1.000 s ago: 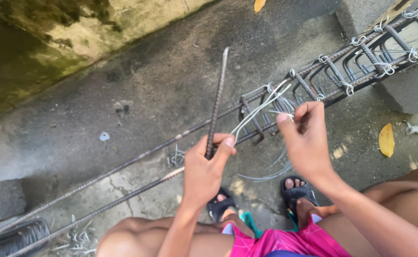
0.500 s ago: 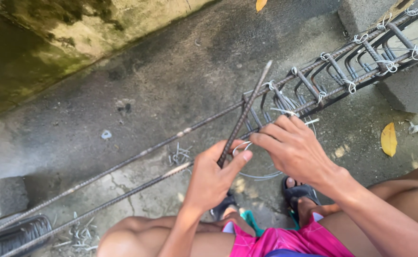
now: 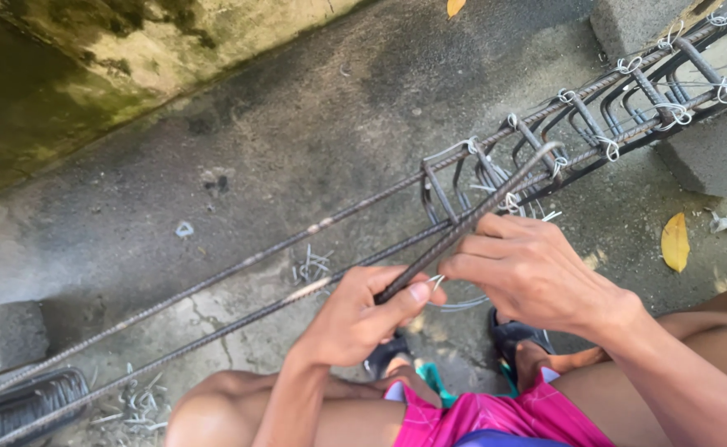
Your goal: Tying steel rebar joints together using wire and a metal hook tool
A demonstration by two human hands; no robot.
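Observation:
My left hand (image 3: 362, 319) grips the lower end of a short hooked steel rod (image 3: 496, 203) that leans up and to the right over the rebar cage (image 3: 595, 116). My right hand (image 3: 529, 269) is closed around the same rod a little higher, next to a thin tie wire (image 3: 463, 303) looping below. The rod's hooked tip lies against the nearest stirrups (image 3: 442, 194) of the cage. Long rebars (image 3: 214, 273) run from the cage down to the lower left.
Concrete blocks (image 3: 711, 149) prop the cage at the right, and another block (image 3: 3, 335) sits at the left. A coil of dark wire (image 3: 20, 406) lies at the lower left, with loose wire pieces (image 3: 136, 397) nearby. A mossy wall (image 3: 90, 74) borders the upper left.
The rod stood nearly upright in my left hand a second ago; it has tilted down to the right onto the cage. My right hand came down from the wire and closed on the rod.

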